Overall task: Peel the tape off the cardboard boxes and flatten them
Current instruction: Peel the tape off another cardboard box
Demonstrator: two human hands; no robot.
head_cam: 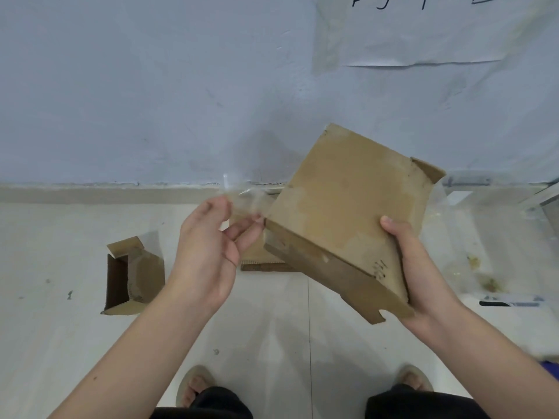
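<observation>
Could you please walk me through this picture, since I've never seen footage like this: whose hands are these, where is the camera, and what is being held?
There is no machine here: a person wears a wide-angle camera on the head, looking forward and down, so you see their own arms and sandalled feet. The right hand grips a cardboard box by its lower right corner and holds it tilted in the air. The left hand pinches a strip of clear tape that runs to the box's left corner, apparently peeling it off. On the pale floor to the left lies a second box, open. Flat cardboard lies on the floor behind the held box. A sheet of paper hangs on the wall.
</observation>
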